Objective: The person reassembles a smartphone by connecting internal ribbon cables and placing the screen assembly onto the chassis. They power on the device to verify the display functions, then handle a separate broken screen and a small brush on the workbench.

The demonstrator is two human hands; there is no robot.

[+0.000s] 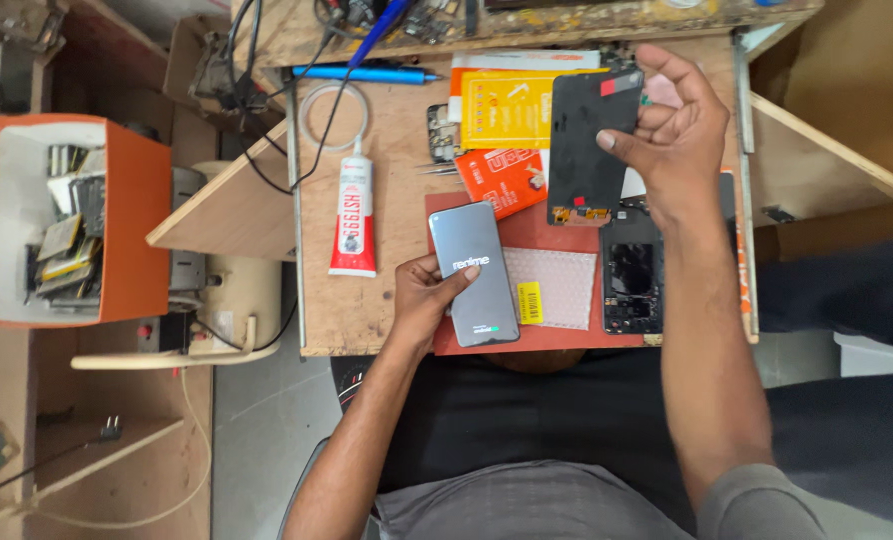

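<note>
Both forearms enter from the near edge and reach over the wooden worktop (367, 300). Left hand (429, 298): grip pinching a grey smartphone (474, 272) by its left edge, thumb on the glass; the phone is lit and sits over the near part of a red mat (547, 232). Right hand (675, 140): grip pinching a black display panel (589, 145), thumb on its right edge, panel raised above the far right part of the mat, its connector end pointing near. An opened phone chassis (632, 275) lies on the mat below that panel. A bubble-wrap pouch (559, 287) lies between phone and chassis. Orange packages (512, 112) lie at the far side. A white-and-red adhesive tube (354, 215) lies left of the mat, a blue pen-shaped tool (362, 74) beyond it. An orange box (62, 215) of parts stands far left, off the worktop.
</note>
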